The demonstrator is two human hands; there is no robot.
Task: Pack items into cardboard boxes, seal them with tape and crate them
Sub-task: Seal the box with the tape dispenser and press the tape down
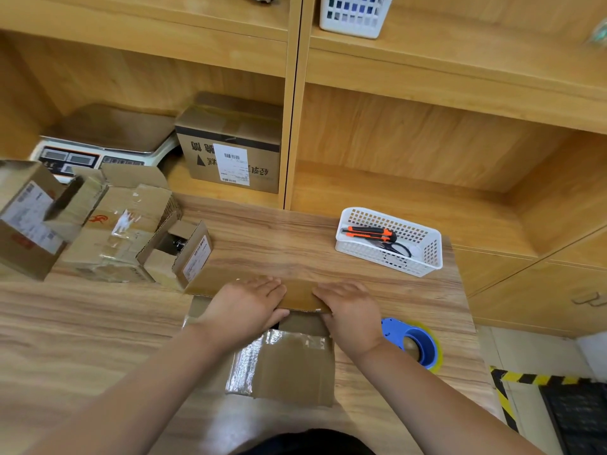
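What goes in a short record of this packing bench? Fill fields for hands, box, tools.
hands: left hand and right hand flat on far flap
box: cardboard box, unsealed, near flap lying open
tape: blue tape dispenser right of box
basket: white basket holding utility knife, scissors
left: opened boxes
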